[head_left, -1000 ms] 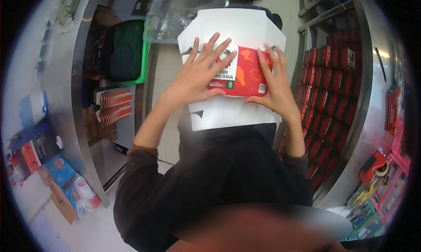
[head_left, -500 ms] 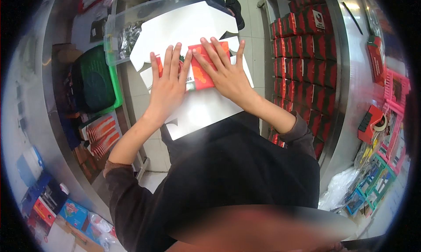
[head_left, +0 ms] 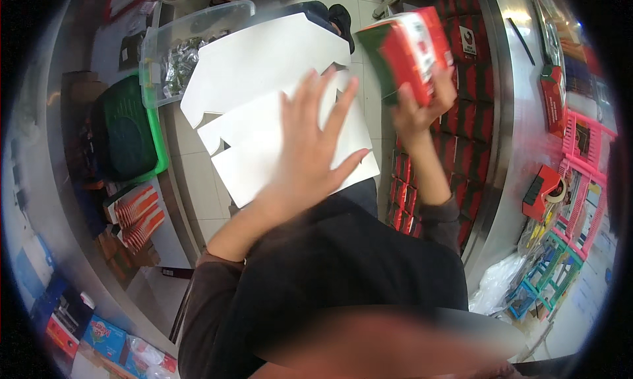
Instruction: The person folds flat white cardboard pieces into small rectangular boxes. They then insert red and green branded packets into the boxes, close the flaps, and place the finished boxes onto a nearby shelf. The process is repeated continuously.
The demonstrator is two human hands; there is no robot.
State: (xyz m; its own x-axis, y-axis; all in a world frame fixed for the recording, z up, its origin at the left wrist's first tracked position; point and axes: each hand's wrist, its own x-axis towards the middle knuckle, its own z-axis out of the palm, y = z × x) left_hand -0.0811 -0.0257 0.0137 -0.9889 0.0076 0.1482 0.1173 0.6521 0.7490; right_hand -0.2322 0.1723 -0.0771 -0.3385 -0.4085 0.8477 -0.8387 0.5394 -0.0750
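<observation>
You stand on a pale tiled floor (head_left: 198, 174) between steel counters; rows of red packets (head_left: 475, 89) fill the right shelf. On your lap, your left hand (head_left: 310, 155) presses spread-open on the flat white cardboard sheet (head_left: 264, 82). Your right hand (head_left: 415, 112) grips the red-and-green carton (head_left: 405, 49), raised beside it

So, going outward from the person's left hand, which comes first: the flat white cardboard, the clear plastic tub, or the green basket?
1. Flat white cardboard sheet: directly under the left hand, touching it.
2. Clear plastic tub: farther up and to the left, on the floor.
3. Green plastic basket: far left. It is nearly level with the tub, so I cannot rank these two firmly.
</observation>
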